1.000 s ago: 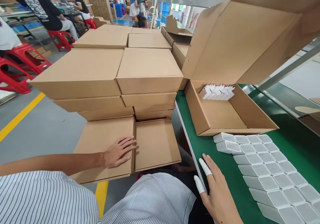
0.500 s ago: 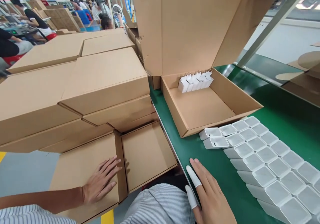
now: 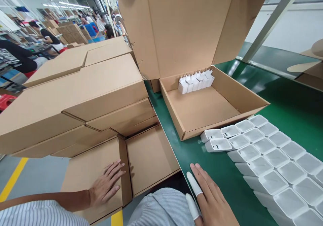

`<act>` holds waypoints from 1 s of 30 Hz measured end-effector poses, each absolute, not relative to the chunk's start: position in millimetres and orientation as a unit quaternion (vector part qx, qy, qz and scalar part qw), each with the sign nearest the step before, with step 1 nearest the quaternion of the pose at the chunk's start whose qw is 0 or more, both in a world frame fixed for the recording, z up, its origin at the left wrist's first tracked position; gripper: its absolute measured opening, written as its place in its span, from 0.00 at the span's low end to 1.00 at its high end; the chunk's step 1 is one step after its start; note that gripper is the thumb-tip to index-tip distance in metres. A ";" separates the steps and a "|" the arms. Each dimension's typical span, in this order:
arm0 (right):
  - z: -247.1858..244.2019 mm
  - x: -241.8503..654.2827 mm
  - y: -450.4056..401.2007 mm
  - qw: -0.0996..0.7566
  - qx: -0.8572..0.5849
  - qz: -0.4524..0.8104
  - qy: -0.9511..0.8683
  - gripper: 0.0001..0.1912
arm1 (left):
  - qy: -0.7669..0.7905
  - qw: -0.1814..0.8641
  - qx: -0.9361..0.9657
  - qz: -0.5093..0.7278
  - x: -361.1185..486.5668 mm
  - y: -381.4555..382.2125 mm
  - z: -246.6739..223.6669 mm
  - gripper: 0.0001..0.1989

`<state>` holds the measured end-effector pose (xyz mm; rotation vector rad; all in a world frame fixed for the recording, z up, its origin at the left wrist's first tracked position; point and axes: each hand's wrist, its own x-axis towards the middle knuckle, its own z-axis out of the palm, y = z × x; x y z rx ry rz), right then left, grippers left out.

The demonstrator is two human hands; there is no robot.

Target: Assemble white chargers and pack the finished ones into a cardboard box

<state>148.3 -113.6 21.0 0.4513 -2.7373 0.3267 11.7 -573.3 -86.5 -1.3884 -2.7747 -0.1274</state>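
My left hand lies open on the lid of a closed cardboard box, palm down, fingers pointing right. My right hand rests flat at the edge of the green tabletop, fingers stretched out; white finger cots cover two of its fingertips. Neither hand holds anything. Beyond the right hand stands an open cardboard box, its lid raised. Inside, along its back wall, sits a row of small white boxes. Rows of white open-topped plastic cases stand to the right of my right hand.
Large closed cardboard boxes are stacked at the left, beside another lower box. A slanted metal post rises behind the table. Round-ended cardboard pieces lie at the far right. Seated people work in the background.
The view has tilted and shifted slightly, so the background at the left shows more. Both hands stay where they were, on the box and the table.
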 end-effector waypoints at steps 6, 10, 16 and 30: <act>22.0 147.1 -110.5 0.172 0.173 0.113 -0.963 0.12 | -0.898 0.009 -0.439 -0.037 12.6 -571.7 -84.7 0.23; 19.7 148.5 -108.4 0.160 0.166 0.117 -0.966 0.13 | -0.901 0.000 -0.431 -0.040 13.1 -571.8 -85.4 0.23; 18.4 147.7 -108.0 0.179 0.164 0.103 -0.965 0.22 | -0.900 -0.004 -0.434 -0.050 13.2 -572.2 -87.3 0.23; 13.8 147.7 -110.4 0.189 0.163 0.108 -0.962 0.20 | -0.896 0.016 -0.442 -0.049 12.4 -569.3 -84.8 0.22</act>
